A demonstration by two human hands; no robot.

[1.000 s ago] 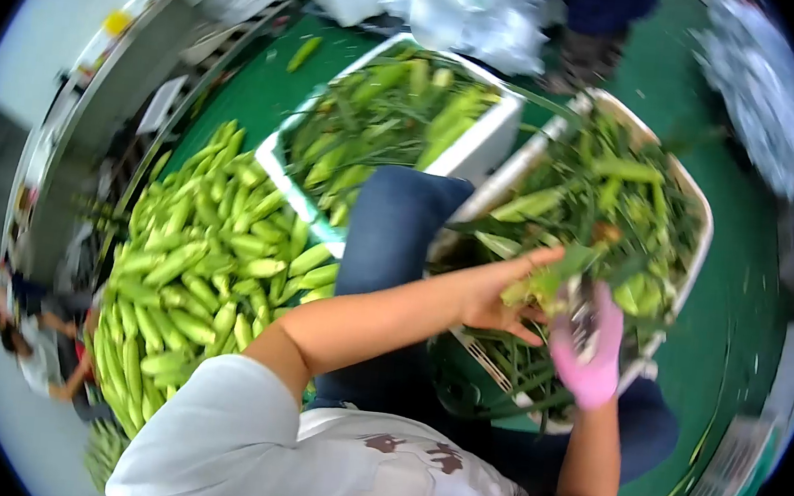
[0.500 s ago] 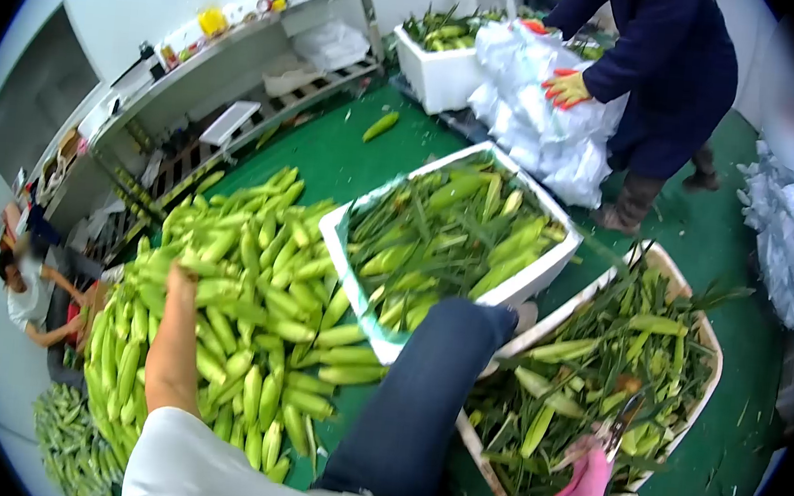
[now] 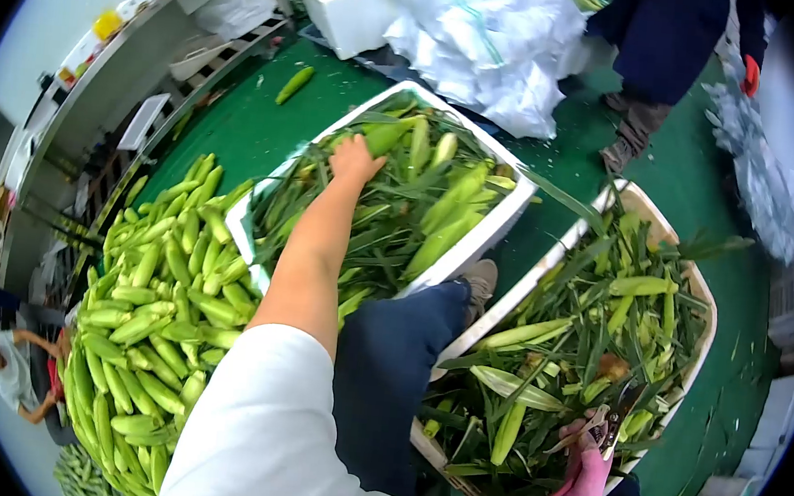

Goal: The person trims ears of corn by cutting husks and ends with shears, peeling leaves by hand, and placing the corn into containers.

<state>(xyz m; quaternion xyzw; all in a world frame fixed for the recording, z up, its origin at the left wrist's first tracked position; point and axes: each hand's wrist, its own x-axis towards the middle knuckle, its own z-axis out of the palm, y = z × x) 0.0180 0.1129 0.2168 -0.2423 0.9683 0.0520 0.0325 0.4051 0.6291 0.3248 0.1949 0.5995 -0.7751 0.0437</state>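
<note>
My left hand (image 3: 355,161) is over the white foam box (image 3: 510,211) of unhusked corn, its fingers closed round a green ear of corn (image 3: 389,136) among the long leaves. My right hand (image 3: 587,477), in a pink glove, grips a pair of pruning shears (image 3: 610,425) above the right-hand crate (image 3: 696,369). That crate is full of husk leaves, stalk pieces and a few ears. To the left lies a large pile of green corn ears (image 3: 164,322) on the floor.
A co-worker in dark clothes (image 3: 665,45) stands at the top right, beside a heap of white plastic bags (image 3: 491,39). Another foam box (image 3: 346,17) is at the top. Shelving (image 3: 91,79) lines the left, with a seated person (image 3: 16,371) below it.
My left hand has moved from the corn pile to the foam box and closed on an ear. My right hand still holds the shears over the crate. The co-worker has stepped away from the bags.
</note>
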